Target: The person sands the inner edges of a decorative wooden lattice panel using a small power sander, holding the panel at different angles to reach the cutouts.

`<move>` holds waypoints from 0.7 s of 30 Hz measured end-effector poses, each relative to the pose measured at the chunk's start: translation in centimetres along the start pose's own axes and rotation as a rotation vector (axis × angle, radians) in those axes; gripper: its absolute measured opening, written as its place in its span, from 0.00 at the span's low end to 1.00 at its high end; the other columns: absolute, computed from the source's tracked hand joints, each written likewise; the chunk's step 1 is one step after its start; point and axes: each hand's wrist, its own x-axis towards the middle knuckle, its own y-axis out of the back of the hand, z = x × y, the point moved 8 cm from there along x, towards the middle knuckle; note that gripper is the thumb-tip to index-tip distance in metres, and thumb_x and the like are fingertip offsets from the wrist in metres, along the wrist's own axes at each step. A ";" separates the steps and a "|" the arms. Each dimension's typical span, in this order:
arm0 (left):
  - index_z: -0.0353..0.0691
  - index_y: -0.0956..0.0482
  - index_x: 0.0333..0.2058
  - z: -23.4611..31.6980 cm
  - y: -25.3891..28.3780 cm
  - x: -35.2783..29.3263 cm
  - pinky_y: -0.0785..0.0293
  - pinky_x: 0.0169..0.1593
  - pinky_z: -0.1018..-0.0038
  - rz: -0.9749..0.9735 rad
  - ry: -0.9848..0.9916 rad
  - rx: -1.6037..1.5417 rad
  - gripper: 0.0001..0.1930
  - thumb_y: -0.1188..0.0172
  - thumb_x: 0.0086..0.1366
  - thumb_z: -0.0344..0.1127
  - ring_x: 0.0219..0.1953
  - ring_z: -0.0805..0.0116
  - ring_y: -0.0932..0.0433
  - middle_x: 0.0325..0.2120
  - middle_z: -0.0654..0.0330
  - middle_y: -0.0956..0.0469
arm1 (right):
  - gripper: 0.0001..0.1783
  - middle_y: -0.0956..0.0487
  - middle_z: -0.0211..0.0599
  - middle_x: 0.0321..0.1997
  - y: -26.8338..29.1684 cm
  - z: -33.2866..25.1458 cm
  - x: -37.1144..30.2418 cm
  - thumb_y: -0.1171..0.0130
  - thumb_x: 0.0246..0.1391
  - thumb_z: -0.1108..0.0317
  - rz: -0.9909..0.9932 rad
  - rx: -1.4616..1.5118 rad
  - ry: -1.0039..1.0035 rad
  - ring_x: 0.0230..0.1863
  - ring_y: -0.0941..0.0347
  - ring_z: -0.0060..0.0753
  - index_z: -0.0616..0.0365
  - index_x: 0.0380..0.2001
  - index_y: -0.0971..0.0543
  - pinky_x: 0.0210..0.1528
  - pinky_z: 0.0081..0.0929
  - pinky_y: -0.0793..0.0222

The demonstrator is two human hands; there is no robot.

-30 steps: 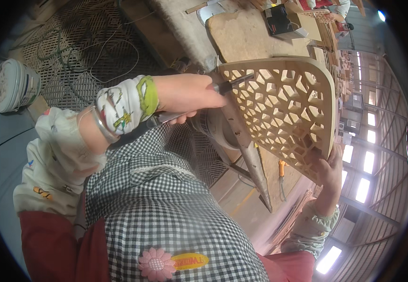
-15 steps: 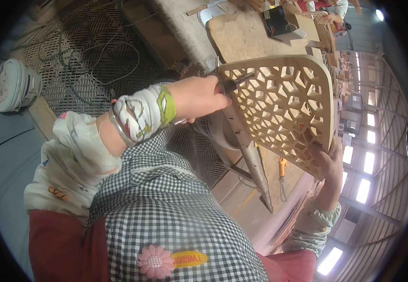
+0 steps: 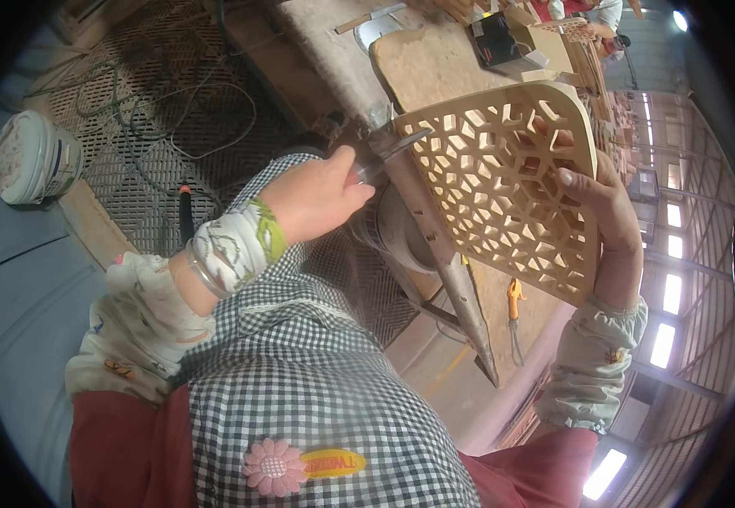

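Note:
A pale wooden panel (image 3: 503,110), cut through with many angular holes, stands tilted on the edge of the workbench (image 3: 422,195). My right hand (image 3: 608,203) grips its right edge, the thumb on the near face and the other fingers mostly behind. My left hand (image 3: 321,193) is closed round the handle of a slim hand tool (image 3: 397,149) with a narrow dark blade. The blade's tip lies over the panel's upper left corner; whether it touches the wood I cannot tell. Its exact kind is unclear.
On the bench lie a brown board (image 3: 422,59), a dark box (image 3: 498,42) and an orange-handled tool (image 3: 514,296). A white bucket (image 3: 33,161) stands at far left, near cables on the slatted floor mat (image 3: 156,93). Another person (image 3: 596,21) is at the far right.
My left hand has drawn back to the left with the tool, its blade now nearer the panel's corner. My right hand has shifted up along the panel's edge, and the panel has tilted slightly.

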 end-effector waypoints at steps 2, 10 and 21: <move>0.35 0.31 0.42 1.5 -0.2 0.4 0.21 0.40 0.48 0.051 -0.026 0.119 0.19 0.39 0.71 0.46 0.36 0.38 0.16 0.31 0.44 0.16 | 0.39 0.17 0.46 0.58 -0.2 0.5 -0.2 0.24 0.55 0.63 -0.001 0.113 -0.023 0.57 0.18 0.39 0.64 0.67 0.27 0.64 0.37 0.25; 0.33 0.30 0.46 4.0 -1.7 3.3 0.17 0.40 0.48 0.082 -0.050 0.394 0.18 0.40 0.71 0.42 0.36 0.39 0.14 0.31 0.42 0.14 | 0.36 0.16 0.43 0.55 -0.1 -0.1 -0.5 0.26 0.54 0.66 0.065 0.023 -0.014 0.53 0.18 0.36 0.63 0.66 0.24 0.58 0.33 0.25; 0.34 0.32 0.47 3.1 -1.8 3.3 0.18 0.45 0.47 0.041 0.087 0.409 0.18 0.41 0.72 0.44 0.40 0.37 0.14 0.34 0.42 0.14 | 0.35 0.16 0.38 0.51 -0.8 -0.3 -0.3 0.27 0.53 0.63 0.047 0.036 0.012 0.47 0.20 0.31 0.61 0.63 0.22 0.53 0.31 0.26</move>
